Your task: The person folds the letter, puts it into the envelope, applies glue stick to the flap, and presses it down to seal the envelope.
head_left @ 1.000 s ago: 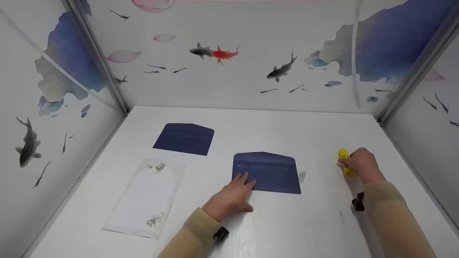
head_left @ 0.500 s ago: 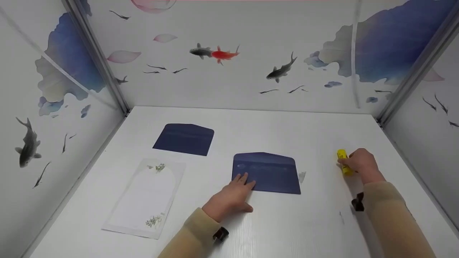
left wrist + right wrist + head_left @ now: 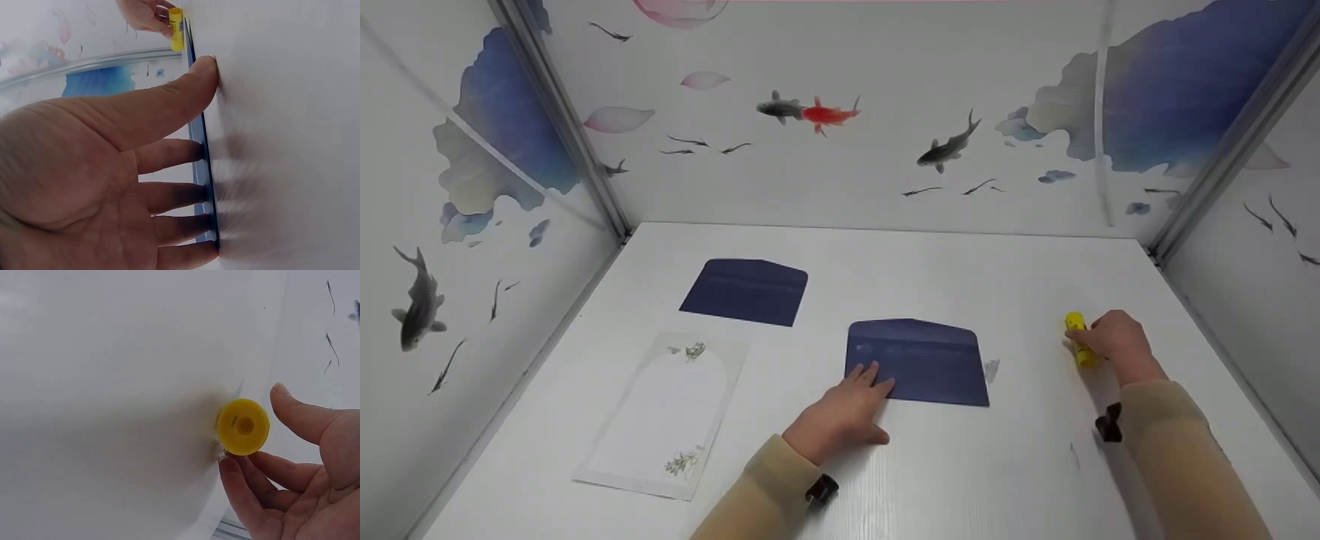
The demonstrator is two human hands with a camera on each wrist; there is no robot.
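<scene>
A dark blue envelope (image 3: 919, 367), its flap side facing up, lies near the middle of the white table (image 3: 960, 480). My left hand (image 3: 846, 412) rests its straight, spread fingers on the envelope's lower left part, and the thumb sits off its near edge. At the right, a yellow glue stick (image 3: 1078, 339) lies on the table. My right hand (image 3: 1119, 341) is at it: the right wrist view has the fingertips touching one side of the glue stick (image 3: 243, 426), with a gap to the thumb.
Another dark blue envelope (image 3: 746, 291) lies farther back to the left. Nearer on the left is a white sheet (image 3: 660, 420) printed with plants. A small grey smudge (image 3: 992, 369) marks the table beside the middle envelope. Painted walls (image 3: 840, 180) enclose the back and sides.
The glue stick's far end has shifted very slightly left. Both hands and the envelopes stay where they were.
</scene>
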